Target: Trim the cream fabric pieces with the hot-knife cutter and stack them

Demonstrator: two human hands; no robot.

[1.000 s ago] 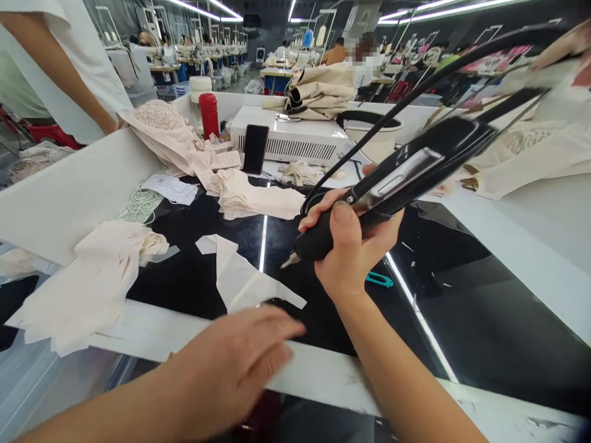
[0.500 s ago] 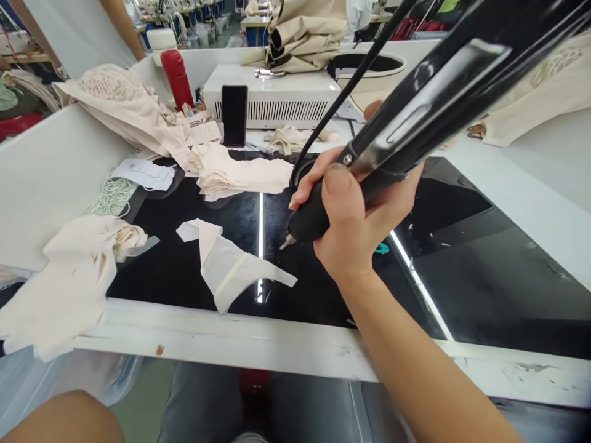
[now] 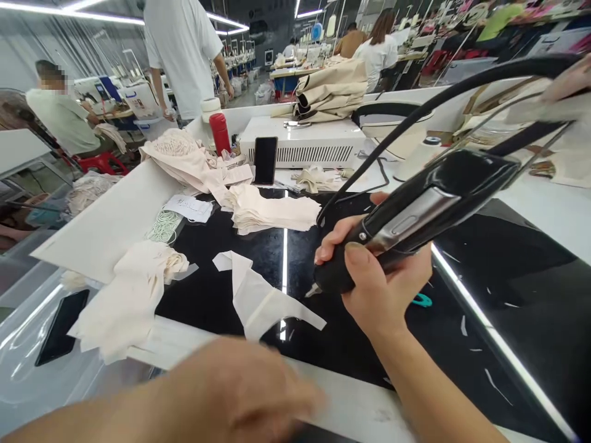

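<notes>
My right hand (image 3: 385, 286) is closed around a black corded handheld tool (image 3: 415, 212) with a metal lever on its side. Its narrow metal tip (image 3: 314, 290) points down at the glossy black tabletop (image 3: 194, 301). Left of the tip lies a pale, thin cut fabric piece (image 3: 263, 298), one end folded over. In the foreground, my left hand (image 3: 258, 387) hangs over the table's near edge, smeared by motion; its fingers are not clear. A stack of cream fabric pieces (image 3: 277, 212) lies beyond the loose piece.
More cream fabric (image 3: 124, 301) hangs over the left edge near a phone (image 3: 62, 326). Another phone (image 3: 265, 160) leans on a vented white box (image 3: 305, 144) beside a red bottle (image 3: 219, 133). A teal object (image 3: 422, 300) lies right. Another person's hand (image 3: 570, 80) shows top right.
My view has tilted up, showing more of the workshop. My left hand has come into view from below. My right hand still holds the black tool above the tabletop.
</notes>
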